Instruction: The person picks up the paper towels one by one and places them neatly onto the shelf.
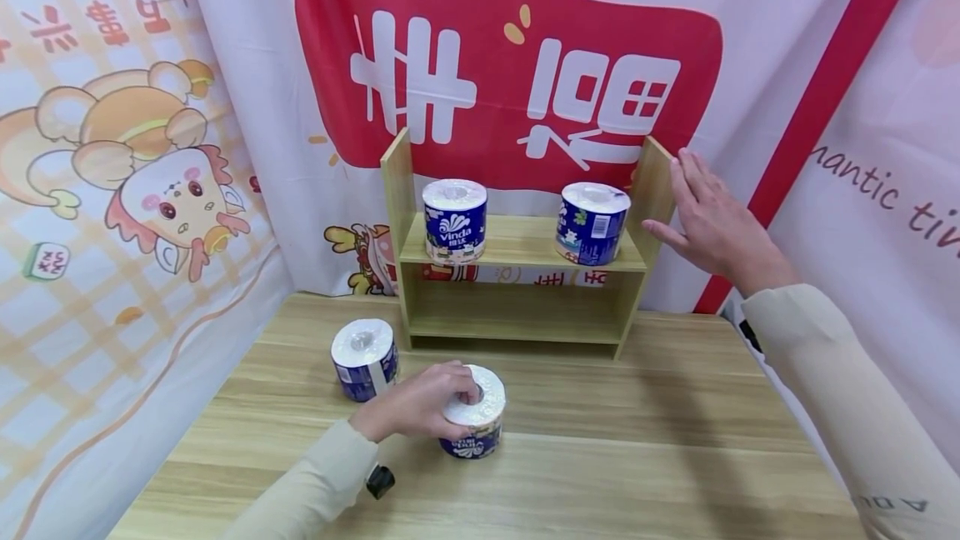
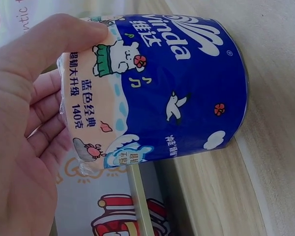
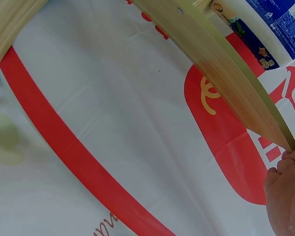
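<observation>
Toilet roll (image 1: 489, 418) upright, on or just above the tabletop (image 1: 600, 473), before the shelf (image 1: 521, 238); left hand (image 1: 429, 400) grips it, fingers curled into its core; right hand (image 1: 711, 215), fingers straight, touches the shelf's side; roll blue-wrapped, white-topped

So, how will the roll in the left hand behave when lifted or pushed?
The roll is probably light, being paper wound round a hollow core. Its shiny wrap may slip slightly in the left hand. Held upright, it should slide rather than roll if pushed.
</observation>
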The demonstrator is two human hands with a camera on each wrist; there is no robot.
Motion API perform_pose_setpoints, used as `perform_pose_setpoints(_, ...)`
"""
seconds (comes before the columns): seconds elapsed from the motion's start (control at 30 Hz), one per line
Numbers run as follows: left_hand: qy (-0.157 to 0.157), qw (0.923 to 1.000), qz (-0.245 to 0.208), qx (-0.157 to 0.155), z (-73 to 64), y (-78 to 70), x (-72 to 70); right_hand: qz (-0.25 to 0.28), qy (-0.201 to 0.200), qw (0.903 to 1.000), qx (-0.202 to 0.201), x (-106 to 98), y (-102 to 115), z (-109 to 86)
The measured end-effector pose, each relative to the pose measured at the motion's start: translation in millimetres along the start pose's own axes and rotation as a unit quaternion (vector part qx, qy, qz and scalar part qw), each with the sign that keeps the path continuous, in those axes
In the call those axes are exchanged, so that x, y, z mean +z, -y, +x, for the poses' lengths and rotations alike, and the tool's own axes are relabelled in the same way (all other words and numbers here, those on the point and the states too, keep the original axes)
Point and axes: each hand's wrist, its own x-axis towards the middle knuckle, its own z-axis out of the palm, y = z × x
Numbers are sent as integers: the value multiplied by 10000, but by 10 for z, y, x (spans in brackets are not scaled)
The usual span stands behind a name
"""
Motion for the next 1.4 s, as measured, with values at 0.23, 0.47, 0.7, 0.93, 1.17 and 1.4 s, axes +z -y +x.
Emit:
perform_pose_setpoints(0.23, 139, 9998, -118, 62, 10, 14, -34, -67, -27, 10000, -35, -23, -1, 16)
perform_pose_setpoints(0.47, 182, 9997, -132, 82, 4, 12, -60, -59, 14, 10000, -58, -9, 15, 23)
perform_pose_setpoints(0.7, 8, 9995, -257, 180, 20, 22, -125, -74, 9, 9999, -88, 10, 27, 26)
perform_pose_setpoints(0.93, -90, 9994, -135, 297, 95, 33, -209, -119, -27, 9998, -134, 14, 41, 38)
perform_pose_setpoints(1.17, -38, 9988, 72, 490, 203, 23, -330, -140, 34, 9999, -96, 35, 48, 23)
perform_pose_setpoints(1.4, -2, 9983, 236, 539, 379, 14, -479, -265, 15, 9996, -57, 2, 15, 12)
